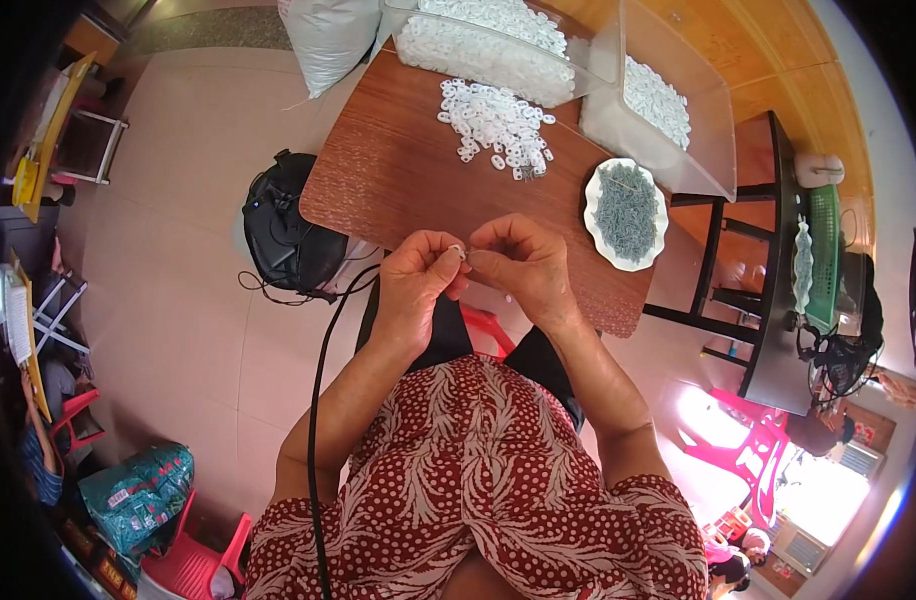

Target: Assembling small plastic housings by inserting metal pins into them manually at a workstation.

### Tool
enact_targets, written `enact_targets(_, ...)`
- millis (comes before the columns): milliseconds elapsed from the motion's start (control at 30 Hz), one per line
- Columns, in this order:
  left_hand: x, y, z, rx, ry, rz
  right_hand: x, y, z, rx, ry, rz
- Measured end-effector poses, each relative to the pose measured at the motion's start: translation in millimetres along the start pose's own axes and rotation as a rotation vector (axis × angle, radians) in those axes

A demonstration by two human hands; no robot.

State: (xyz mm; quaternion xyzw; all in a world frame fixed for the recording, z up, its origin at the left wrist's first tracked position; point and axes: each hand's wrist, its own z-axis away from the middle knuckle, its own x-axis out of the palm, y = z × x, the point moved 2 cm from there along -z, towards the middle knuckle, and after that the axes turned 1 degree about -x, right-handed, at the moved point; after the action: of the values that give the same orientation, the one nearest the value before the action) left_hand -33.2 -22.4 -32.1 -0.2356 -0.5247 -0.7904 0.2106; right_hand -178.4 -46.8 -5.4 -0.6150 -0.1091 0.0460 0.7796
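My left hand (410, 290) pinches a small white plastic piece (459, 252) between thumb and fingertips, over the near edge of the brown table (398, 140). Close against it, my right hand (534, 275) is also closed in a pinch, with its fingertips at the piece; what they grip is too small to make out. Beyond my hands lies a loose pile of white oval pieces with holes (493, 120). A few thin metal pins (524, 173) seem to lie at its near edge. Right of it, a scalloped white plate (591, 222) holds many small grey metal pins (626, 215).
Two clear plastic bins (483, 68) full of white pieces stand at the table's far side. A white sack (328, 45) and a black backpack (290, 230) are at the left. A black cable (323, 400) runs beside my left arm. A dark rack (718, 265) stands at the right.
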Motion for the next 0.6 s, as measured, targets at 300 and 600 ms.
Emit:
enact_targets(300, -8, 3, 9, 0.056, 0.007, -0.135, 13, -10, 4, -0.014, -0.041, 0.087)
enact_targets(600, -6, 4, 15, 0.177, 0.039, -0.308, 17, -6, 4, -0.043, -0.009, 0.222)
